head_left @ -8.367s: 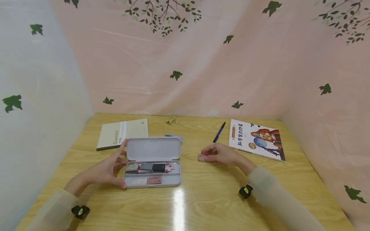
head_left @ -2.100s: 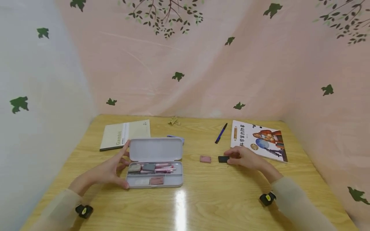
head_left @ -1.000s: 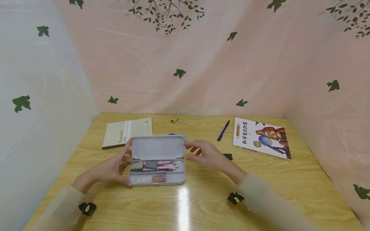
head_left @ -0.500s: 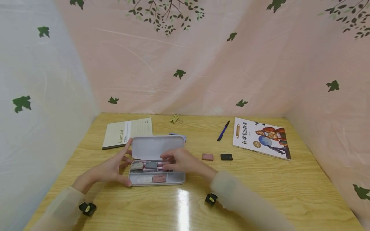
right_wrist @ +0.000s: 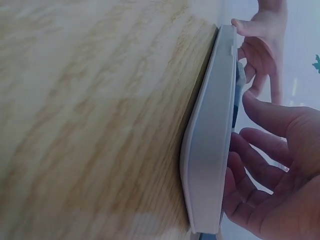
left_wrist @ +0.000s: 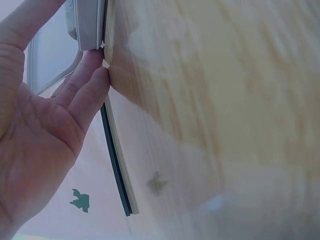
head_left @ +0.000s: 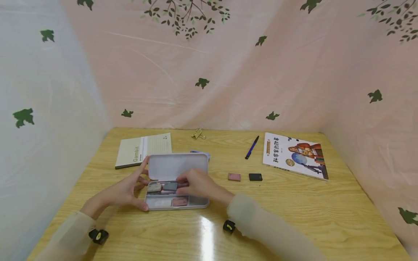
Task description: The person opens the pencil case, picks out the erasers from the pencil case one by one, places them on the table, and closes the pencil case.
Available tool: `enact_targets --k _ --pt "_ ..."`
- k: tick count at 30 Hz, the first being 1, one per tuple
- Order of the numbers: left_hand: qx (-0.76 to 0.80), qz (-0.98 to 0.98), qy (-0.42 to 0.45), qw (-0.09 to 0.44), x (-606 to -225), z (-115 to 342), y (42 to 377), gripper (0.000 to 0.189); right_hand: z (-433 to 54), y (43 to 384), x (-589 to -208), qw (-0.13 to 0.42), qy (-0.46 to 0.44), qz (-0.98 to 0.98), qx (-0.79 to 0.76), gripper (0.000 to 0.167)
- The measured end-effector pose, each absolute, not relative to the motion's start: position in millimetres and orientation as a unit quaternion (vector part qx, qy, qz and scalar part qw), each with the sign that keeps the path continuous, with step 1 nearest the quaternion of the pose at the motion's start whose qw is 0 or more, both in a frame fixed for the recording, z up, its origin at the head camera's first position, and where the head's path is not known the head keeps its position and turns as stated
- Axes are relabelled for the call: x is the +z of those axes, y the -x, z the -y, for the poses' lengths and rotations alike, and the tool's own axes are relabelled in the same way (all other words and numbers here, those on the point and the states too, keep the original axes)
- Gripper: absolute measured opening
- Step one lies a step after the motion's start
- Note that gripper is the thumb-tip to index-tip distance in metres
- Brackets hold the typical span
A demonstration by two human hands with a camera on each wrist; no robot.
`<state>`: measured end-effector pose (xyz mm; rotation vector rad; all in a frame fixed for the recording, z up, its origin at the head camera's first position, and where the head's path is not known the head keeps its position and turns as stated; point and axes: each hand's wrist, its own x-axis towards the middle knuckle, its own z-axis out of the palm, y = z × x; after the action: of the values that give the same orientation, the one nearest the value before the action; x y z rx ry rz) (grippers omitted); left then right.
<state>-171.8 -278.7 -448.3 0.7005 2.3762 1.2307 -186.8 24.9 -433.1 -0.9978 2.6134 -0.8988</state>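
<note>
Left fingers (head_left: 141, 168): spread, bracing pencil case (head_left: 199, 201); should press steadily
Right fingers (head_left: 185, 176): over pencil case, can't tell if grasping
Dark gray eraser (head_left: 170, 186): inside, just left of right fingers; best pinched by edges

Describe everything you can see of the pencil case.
The pencil case is a pale grey, rounded box, hard plastic or metal by its look. It sits on the table, lid raised. Partly hidden pens, a grey block and a beige one lie in its rear half; a pink block and a whitish one in front. The left hand touches its left end; the right hand reaches into the rear.
</note>
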Motion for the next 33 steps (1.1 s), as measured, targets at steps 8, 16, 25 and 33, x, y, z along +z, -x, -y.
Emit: enact_targets --k 8,16,25,33 --pt "0.431 -0.846 -0.253 0.184 -448.2 278.1 172.4 0.149 -15.1 183.9 -433.9 0.092 0.324 -0.899 -0.279 0.039" --pt "0.44 -0.841 -0.251 0.188 -448.5 278.7 172.3 0.149 -8.3 180.6 -437.2 0.071 0.334 -0.907 -0.247 0.026" --pt "0.439 -0.842 -0.249 0.191 -447.4 278.9 172.7 0.148 -5.5 176.9 -437.1 0.053 0.311 -0.917 -0.244 0.029" --pt "0.437 -0.845 -0.243 0.189 -447.7 278.2 172.2 0.149 -7.6 175.1 -432.8 0.066 0.319 -0.914 -0.242 0.024"
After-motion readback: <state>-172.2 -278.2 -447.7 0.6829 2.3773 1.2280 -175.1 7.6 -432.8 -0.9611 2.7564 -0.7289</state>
